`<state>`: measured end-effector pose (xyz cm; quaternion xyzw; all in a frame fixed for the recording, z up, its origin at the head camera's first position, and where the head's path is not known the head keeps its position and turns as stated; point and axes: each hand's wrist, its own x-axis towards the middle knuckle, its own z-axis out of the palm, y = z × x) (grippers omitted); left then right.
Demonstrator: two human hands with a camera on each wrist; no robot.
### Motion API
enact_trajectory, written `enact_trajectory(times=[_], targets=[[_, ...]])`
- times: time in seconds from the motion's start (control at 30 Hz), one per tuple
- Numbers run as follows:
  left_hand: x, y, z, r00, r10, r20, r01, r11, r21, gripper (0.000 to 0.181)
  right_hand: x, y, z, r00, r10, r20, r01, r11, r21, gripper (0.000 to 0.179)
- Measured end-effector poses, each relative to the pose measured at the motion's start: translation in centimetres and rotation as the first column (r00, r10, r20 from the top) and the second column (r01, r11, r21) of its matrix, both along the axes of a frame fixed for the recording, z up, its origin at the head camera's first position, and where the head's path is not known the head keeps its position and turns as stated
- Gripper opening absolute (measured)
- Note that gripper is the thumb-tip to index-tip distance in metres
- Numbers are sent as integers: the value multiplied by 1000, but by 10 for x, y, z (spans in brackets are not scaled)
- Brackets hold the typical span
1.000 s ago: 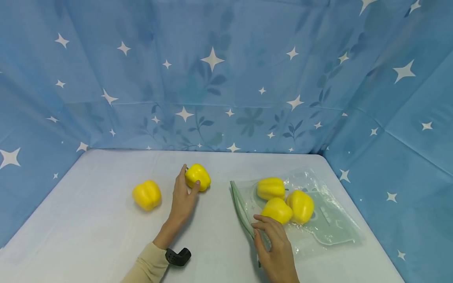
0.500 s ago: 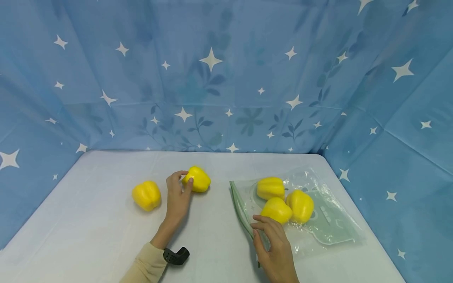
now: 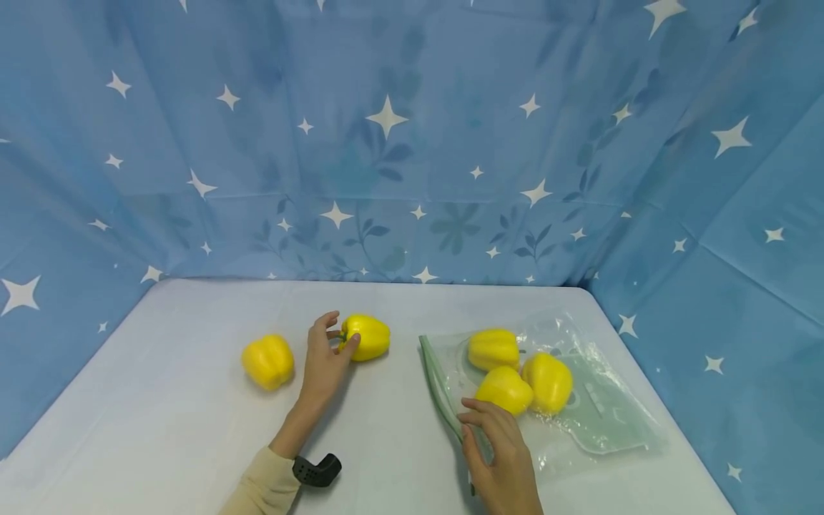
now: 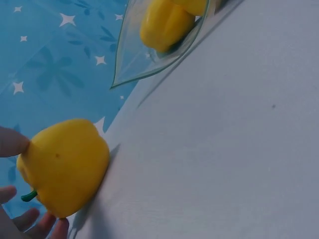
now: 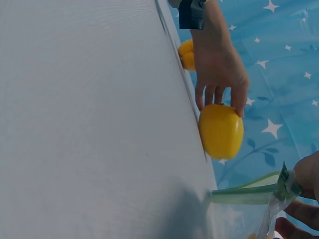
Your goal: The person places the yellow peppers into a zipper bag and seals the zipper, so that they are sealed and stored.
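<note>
My left hand (image 3: 326, 363) holds a yellow bell pepper (image 3: 370, 337) at the back middle of the white table, thumb on one side and fingertips on the other. In the left wrist view the pepper (image 4: 67, 167) shows its short green stem (image 4: 29, 196) turned toward the palm. My right hand (image 3: 501, 454) pinches the green-edged opening of a clear zip bag (image 3: 605, 415), whose rim (image 5: 249, 194) stands raised in the right wrist view. Inside the bag lie three yellow bell peppers (image 3: 547, 383), partly behind my right fingers.
Another yellow bell pepper (image 3: 268, 362) sits on the white table (image 3: 161, 415) left of my left hand. Blue star-patterned cloth (image 3: 412, 143) hangs behind the table and along its sides. A black wrist device (image 3: 317, 471) sits on my left wrist.
My left hand has shifted slightly left, and the pepper at it has turned so its stem faces the hand. The right hand keeps its place on the bag.
</note>
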<state>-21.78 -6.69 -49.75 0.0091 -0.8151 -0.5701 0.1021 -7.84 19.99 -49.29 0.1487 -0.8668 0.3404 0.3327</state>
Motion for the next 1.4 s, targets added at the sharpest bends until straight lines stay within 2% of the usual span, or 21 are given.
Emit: enact_trajectory(times=[0.17,0.3,0.4,0.6,0.7,0.8,0.97,1.13,1.2,1.33,1.4], targets=[[-1,-1,1,996,-82,45,83,996,-18,69,-1,3,-3,998,18,-68,-17,1000,7,37],[-4,-3,2,988,-144,54,146,988,-52,71,1,4,-1,999,19,-30,-19,1000,-1,34],[-4,-6,4,977,-200,75,206,975,-82,71,1,5,-2,1000,22,-21,-22,1000,-9,33],[0,-11,10,929,-337,151,357,924,-136,71,-1,8,-7,994,34,-103,-34,999,0,38],[1,-12,11,904,-393,170,418,895,-153,70,-2,8,-9,994,32,-102,-33,999,-4,40],[2,-14,11,882,-438,177,463,876,-139,69,-3,7,-10,994,27,-102,-28,1000,-3,41],[2,-18,12,860,-485,162,501,861,-83,69,-2,5,-6,996,-8,-87,8,1000,2,38],[4,-21,15,838,-513,188,528,849,-37,71,1,3,-1,999,-36,-40,35,999,-30,38],[5,-20,15,824,-534,190,549,835,-32,71,2,2,1,999,-27,-26,26,998,-53,38],[8,-17,15,786,-596,168,608,794,-28,70,3,0,4,999,-36,16,37,996,-78,36],[8,-15,14,777,-610,159,621,783,-30,70,3,0,4,998,-50,42,54,995,-87,36]])
